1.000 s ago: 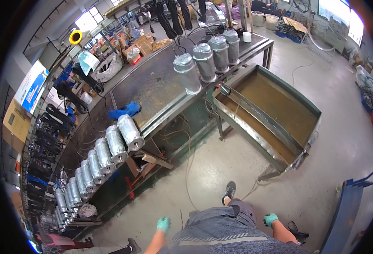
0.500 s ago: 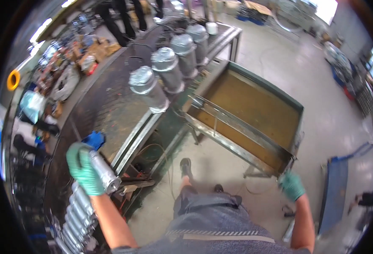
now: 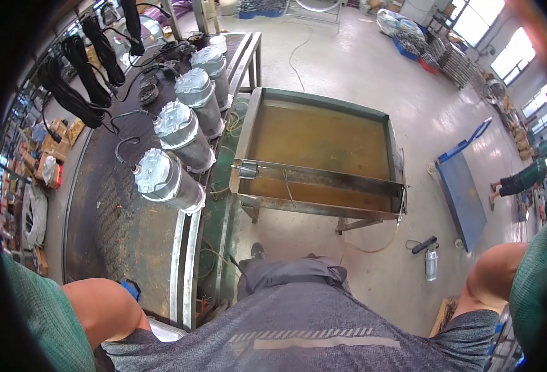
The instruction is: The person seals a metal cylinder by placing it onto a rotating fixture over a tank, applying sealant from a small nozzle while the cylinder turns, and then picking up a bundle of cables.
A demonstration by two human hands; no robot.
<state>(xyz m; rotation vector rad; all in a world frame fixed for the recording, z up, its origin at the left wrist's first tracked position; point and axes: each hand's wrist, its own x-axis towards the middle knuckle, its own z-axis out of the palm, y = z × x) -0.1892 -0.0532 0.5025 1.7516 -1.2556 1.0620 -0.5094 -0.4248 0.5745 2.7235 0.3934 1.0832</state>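
Both of my arms are raised and bent, bringing the hands up close to the view. My left hand (image 3: 44,310), in a green knitted glove, is cut off by the left edge. On the opposite side, the matching gloved right hand (image 3: 539,282) is likewise cropped, and neither hand's fingers can be made out. Silver metal cylinders with domed lids and cables stand in a row on the dark workbench (image 3: 109,248); the nearest cylinder (image 3: 169,180) is closest to my left arm. A blue item (image 3: 130,289) lies on the bench beside that arm.
Ahead stands a metal tank (image 3: 323,208) of brownish water with a crossbar. Coiled black cables (image 3: 68,93) hang at upper left. A blue flat cart (image 3: 462,198) is at right, near another person (image 3: 524,177). A black-handled clear cylinder (image 3: 431,263) is on the floor.
Both hands have risen from bench and tank height to the picture's sides. The silver cylinder by my left hand is no longer seen there. The view has turned, showing the hanging cables.
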